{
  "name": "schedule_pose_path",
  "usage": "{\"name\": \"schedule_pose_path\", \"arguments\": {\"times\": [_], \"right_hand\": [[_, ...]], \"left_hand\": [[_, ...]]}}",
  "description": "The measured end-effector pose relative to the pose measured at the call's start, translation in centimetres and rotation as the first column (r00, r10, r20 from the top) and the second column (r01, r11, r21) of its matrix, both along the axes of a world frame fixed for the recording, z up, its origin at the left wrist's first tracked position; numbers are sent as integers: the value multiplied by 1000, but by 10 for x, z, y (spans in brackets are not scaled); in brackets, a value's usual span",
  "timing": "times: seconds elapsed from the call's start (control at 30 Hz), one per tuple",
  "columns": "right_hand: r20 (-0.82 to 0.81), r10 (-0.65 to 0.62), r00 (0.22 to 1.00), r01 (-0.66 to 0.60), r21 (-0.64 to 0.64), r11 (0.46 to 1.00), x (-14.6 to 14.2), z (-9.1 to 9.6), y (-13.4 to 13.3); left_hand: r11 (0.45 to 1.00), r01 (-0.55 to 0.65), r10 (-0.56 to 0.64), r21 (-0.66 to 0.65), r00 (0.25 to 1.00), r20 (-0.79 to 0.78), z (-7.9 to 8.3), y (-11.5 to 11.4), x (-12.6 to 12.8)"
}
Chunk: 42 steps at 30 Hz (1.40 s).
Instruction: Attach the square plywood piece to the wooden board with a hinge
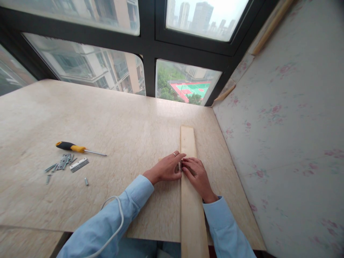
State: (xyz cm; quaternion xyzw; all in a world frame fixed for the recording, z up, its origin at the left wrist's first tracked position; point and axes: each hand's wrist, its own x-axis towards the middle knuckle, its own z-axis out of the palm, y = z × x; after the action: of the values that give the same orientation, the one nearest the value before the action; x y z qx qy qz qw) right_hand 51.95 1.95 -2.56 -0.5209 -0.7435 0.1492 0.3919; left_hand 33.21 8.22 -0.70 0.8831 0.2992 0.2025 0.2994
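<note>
A long pale wooden plank (188,141) lies on the marbled tabletop (107,122), running away from me and overhanging the near edge. My left hand (166,168), with a ring on one finger, rests beside the plank's left edge with its fingers curled onto it. My right hand (196,176) lies on top of the plank, fingertips pinched toward the left hand. Between the two hands sits a small metal piece (180,166), mostly hidden; it looks like a hinge. A short strip of wood shows just behind my left hand.
At the left lie a yellow-and-black screwdriver (77,148), a metal hinge (79,165), another hinge (63,161) and several loose screws (51,168). A white cord (118,211) crosses my left sleeve. A flowered wall (282,125) closes the right side; windows stand behind.
</note>
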Motion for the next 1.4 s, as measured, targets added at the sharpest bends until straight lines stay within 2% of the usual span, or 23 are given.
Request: {"name": "schedule_pose_path", "arguments": {"times": [0.27, 0.57, 1.03, 1.4], "right_hand": [[40, 2, 999, -3, 20, 1000, 2, -1, -3], [101, 51, 994, -54, 30, 998, 6, -6, 2], [117, 155, 981, -156, 2, 988, 8, -1, 13], [109, 222, 969, -222, -19, 975, 6, 6, 23]], "left_hand": [[1000, 10, -10, -3, 1000, 5, 5, 1, -5], [999, 18, -20, -28, 998, -63, 12, 0, -10], [997, -18, 23, -76, 997, 74, -4, -2, -16], [988, -125, 148, -91, 936, 319, -21, -11, -17]]}}
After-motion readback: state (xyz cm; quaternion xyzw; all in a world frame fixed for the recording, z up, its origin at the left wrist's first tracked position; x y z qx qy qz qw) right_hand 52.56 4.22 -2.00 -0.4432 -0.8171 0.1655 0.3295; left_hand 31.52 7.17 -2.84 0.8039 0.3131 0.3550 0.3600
